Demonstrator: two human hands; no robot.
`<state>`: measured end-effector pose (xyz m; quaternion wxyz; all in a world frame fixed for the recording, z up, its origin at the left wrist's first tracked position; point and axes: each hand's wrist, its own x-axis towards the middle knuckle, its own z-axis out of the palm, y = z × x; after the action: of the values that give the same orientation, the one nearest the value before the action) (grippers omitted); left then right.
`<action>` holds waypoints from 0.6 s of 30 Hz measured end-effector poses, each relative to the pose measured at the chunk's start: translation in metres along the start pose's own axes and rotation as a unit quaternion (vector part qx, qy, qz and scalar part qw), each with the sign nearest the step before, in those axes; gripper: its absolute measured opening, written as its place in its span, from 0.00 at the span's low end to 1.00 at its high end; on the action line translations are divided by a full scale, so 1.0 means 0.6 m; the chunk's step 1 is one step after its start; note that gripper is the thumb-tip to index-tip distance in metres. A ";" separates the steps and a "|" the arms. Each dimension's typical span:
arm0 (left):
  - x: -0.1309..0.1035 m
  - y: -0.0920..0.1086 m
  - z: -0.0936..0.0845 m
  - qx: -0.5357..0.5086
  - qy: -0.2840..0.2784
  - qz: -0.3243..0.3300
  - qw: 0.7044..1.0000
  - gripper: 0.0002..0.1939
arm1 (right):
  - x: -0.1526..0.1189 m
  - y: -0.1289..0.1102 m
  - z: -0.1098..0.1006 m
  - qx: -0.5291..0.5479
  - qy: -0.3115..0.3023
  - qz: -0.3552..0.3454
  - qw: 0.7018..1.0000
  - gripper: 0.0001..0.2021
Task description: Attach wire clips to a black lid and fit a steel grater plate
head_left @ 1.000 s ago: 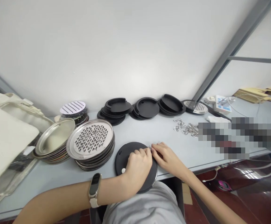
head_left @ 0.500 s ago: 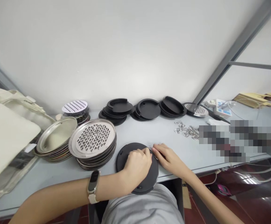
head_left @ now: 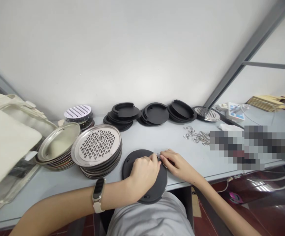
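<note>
A black round plastic base (head_left: 154, 193) lies tilted at the table's front edge, against my lap. My left hand (head_left: 146, 168) rests across its top with curled fingers, closed at its right rim; the fingertips are partly hidden. At that same rim my right hand (head_left: 175, 164) pinches a thin bent metal wire clip (head_left: 158, 155), mostly covered by the fingers. Several loose wire clips (head_left: 198, 137) lie in a small heap beyond my right hand. Left of the base stands a stack of round graters (head_left: 98, 146), a metal one with raised teeth on top.
Stacked metal discs (head_left: 59, 144) and a lilac grater (head_left: 78, 112) stand to the left, beside a cream bag (head_left: 9, 141). Along the wall are piles of black bases (head_left: 156, 114) and a grater with holes (head_left: 207, 114). Wooden boards (head_left: 267, 103) lie far right.
Both hands stay at the base's right rim, with barely any finger movement. The view has shifted slightly.
</note>
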<state>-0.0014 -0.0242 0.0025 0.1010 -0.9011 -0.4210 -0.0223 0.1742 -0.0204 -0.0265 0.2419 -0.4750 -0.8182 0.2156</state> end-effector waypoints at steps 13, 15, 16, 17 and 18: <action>0.002 -0.003 0.000 -0.033 0.018 -0.004 0.999 0.13 | -0.001 -0.001 0.001 0.002 0.008 0.004 1.000 0.15; 0.002 -0.004 0.000 -0.028 0.017 -0.003 0.999 0.13 | -0.001 -0.001 0.001 0.003 0.010 0.002 1.000 0.16; 0.002 -0.004 0.000 -0.025 0.016 -0.001 1.000 0.13 | -0.001 -0.001 0.001 0.003 0.010 0.002 1.000 0.16; 0.001 -0.004 0.001 -0.022 0.016 0.001 1.000 0.12 | 0.000 -0.001 0.001 0.003 0.010 0.001 1.000 0.16; 0.001 -0.004 0.001 -0.019 0.016 0.002 1.000 0.12 | 0.000 -0.001 0.001 0.004 0.010 0.001 1.000 0.16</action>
<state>-0.0029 -0.0224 0.0024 0.0902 -0.9035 -0.4167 -0.0445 0.1735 -0.0209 -0.0266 0.2520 -0.4772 -0.8142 0.2141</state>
